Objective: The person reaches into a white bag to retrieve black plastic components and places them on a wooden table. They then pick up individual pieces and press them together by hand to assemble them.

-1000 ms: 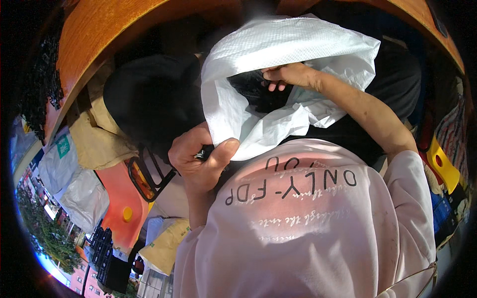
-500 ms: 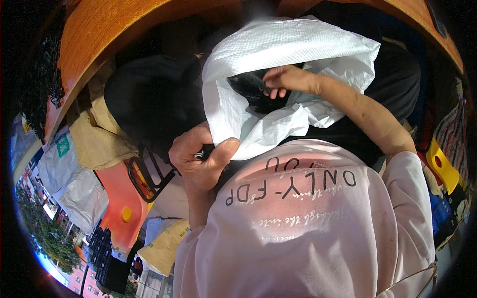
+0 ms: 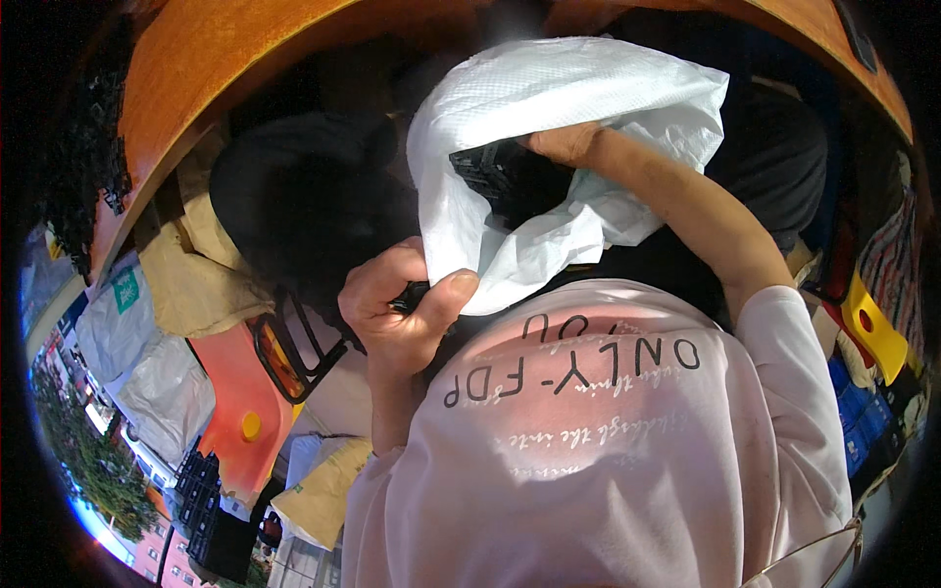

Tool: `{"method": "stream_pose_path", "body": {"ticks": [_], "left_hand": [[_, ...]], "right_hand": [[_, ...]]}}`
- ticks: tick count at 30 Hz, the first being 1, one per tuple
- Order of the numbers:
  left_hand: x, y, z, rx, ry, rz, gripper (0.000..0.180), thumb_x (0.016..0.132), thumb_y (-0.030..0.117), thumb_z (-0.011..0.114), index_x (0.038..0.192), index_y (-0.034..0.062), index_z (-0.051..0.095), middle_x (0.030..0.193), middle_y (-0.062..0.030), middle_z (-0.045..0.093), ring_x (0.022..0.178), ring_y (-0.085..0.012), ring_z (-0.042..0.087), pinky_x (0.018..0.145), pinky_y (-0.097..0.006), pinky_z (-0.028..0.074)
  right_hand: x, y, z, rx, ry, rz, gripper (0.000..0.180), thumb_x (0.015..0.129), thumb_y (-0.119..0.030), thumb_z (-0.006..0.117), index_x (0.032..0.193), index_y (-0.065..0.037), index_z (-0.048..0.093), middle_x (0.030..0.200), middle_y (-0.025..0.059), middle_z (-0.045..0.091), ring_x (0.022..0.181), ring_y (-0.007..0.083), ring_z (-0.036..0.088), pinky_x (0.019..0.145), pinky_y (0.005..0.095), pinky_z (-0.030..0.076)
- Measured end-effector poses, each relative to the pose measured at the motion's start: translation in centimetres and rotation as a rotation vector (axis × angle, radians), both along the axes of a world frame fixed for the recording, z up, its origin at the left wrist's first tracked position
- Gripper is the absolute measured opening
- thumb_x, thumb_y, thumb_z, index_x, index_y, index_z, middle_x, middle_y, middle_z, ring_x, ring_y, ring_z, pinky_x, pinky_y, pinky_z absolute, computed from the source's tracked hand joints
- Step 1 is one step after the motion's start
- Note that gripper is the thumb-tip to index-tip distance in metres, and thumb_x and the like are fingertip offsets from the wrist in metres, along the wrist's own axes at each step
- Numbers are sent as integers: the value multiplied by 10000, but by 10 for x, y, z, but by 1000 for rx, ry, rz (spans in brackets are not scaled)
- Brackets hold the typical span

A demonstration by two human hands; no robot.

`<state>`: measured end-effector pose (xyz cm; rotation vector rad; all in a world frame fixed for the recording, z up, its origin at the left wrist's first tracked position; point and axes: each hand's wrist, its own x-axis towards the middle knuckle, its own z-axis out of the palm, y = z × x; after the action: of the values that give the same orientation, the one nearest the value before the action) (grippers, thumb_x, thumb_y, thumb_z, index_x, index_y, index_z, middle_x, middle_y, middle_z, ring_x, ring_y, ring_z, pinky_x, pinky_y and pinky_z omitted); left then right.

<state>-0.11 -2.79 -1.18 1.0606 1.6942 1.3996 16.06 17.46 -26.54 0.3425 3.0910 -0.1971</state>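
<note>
A white woven sack (image 3: pixel 559 83) lies across my lap with its mouth held wide. My left hand (image 3: pixel 407 299) is closed on the near left part of the rim, thumb on the outside. Something small and black shows between that hand's fingers, too little of it to name. Inside the mouth are black, ridged pieces (image 3: pixel 485 171), mostly in shadow. My right hand (image 3: pixel 567 144) reaches into the opening from the right, over these pieces. Its fingers are hidden behind the sack's far edge and in the dark, so what they touch cannot be seen.
A curved wooden tabletop (image 3: pixel 186 88) rims the far side, with black pieces (image 3: pixel 93 167) heaped on its left end. To my left are a brown bag (image 3: pixel 196 284), white plastic bags (image 3: pixel 162 402) and a red chair (image 3: pixel 235 367). A yellow part (image 3: pixel 875 328) stands at the right.
My right hand has gone deeper into the sack; its fingers showed before and are now hidden. The sack's right side has shifted slightly left. My left hand keeps its hold.
</note>
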Motion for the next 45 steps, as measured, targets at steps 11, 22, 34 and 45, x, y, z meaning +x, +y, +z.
{"method": "stream_pose_path", "body": {"ticks": [11,22,34,45], "left_hand": [[-5,0,-7,62,39,44,156,706,-69,745,787,-8,625,750,-93,697,625,-95,607,576,-230,443],[-12,3,2,105,195,181,106,759,-58,734,836,-26,668,736,-71,675,623,-91,564,584,-231,423],[-14,6,2,119,147,109,131,772,-92,717,857,-22,644,719,-63,651,605,-82,537,561,-224,394],[-8,6,-2,124,-44,201,95,735,-81,710,778,-28,644,697,-54,643,604,-74,527,564,-216,378]], "right_hand": [[-19,17,53,-31,83,38,251,896,-148,567,1105,-72,685,1094,163,695,1082,326,649,962,431,507],[-1,74,56,-235,-159,-64,283,933,-185,530,1166,-87,659,1208,144,647,1146,313,605,1015,417,474],[-86,23,116,-394,-378,-149,316,971,-223,493,1226,-101,633,1323,125,599,1210,299,561,1069,403,440],[-59,-53,26,-181,-253,194,541,882,-119,577,1416,-70,506,1536,142,409,1444,370,339,1164,572,289]]}}
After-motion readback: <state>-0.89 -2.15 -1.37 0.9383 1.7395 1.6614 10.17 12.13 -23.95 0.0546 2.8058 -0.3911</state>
